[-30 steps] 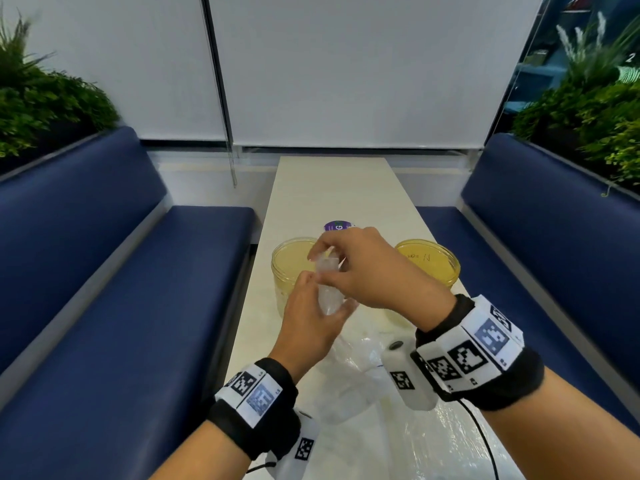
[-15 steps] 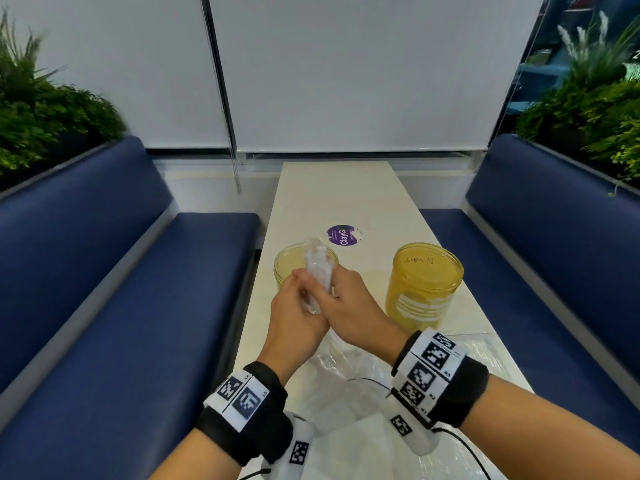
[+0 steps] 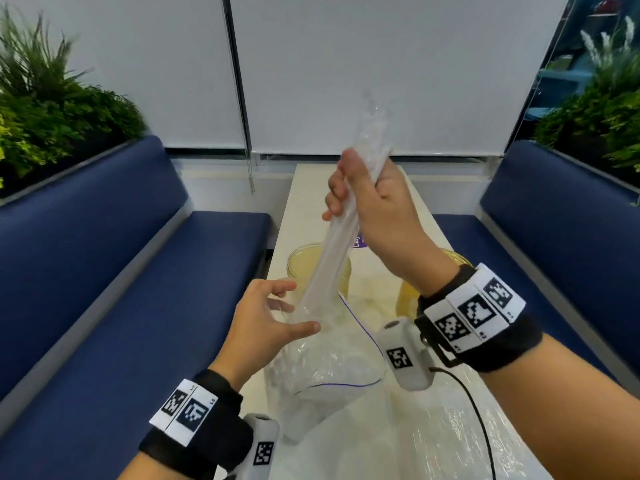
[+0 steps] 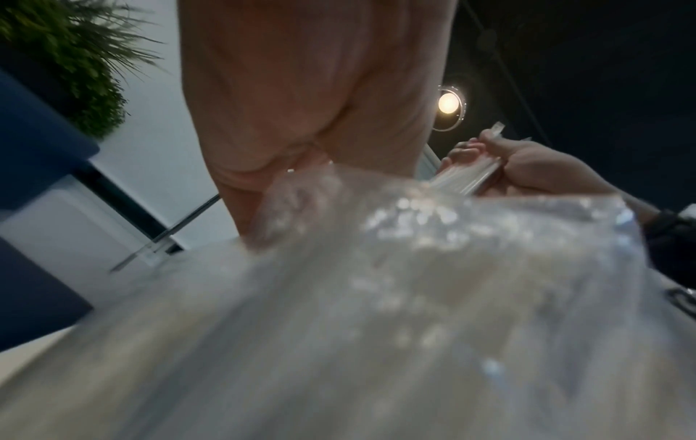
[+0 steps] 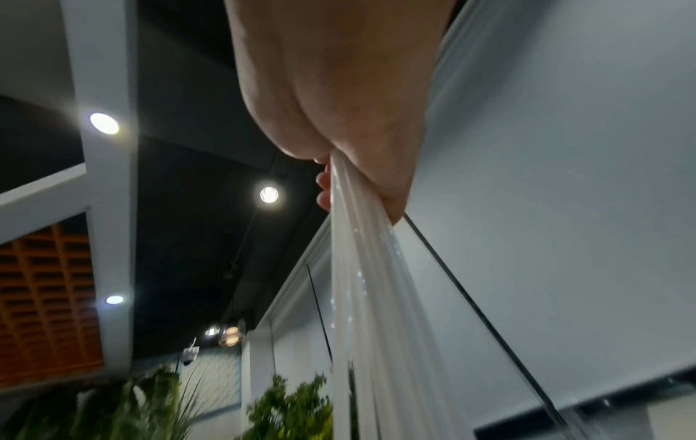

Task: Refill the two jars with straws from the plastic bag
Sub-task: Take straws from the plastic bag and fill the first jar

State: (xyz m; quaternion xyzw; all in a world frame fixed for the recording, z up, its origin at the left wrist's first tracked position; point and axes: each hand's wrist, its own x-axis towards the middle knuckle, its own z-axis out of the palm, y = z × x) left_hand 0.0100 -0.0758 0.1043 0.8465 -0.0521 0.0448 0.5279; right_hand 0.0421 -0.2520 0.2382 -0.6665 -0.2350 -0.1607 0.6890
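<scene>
Your straws (image 3: 341, 223) run steeply from 7 to 1 o'clock, lower ends inside the bag (image 3: 322, 362) mouth, upper part clamped in your right hand (image 3: 377, 216). Your left hand (image 3: 266, 323) sits at the bag mouth, fingers spread and relaxed, touching the plastic. The left jar (image 3: 301, 268) stands just beyond at 12, nearer than the right jar (image 3: 405, 296). The purple sticker (image 3: 358, 242) is mostly hidden, unreadable.

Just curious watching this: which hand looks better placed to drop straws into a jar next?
Probably the right hand: it already grips the straws, lifted above the left jar. The left hand only steadies the plastic bag.
</scene>
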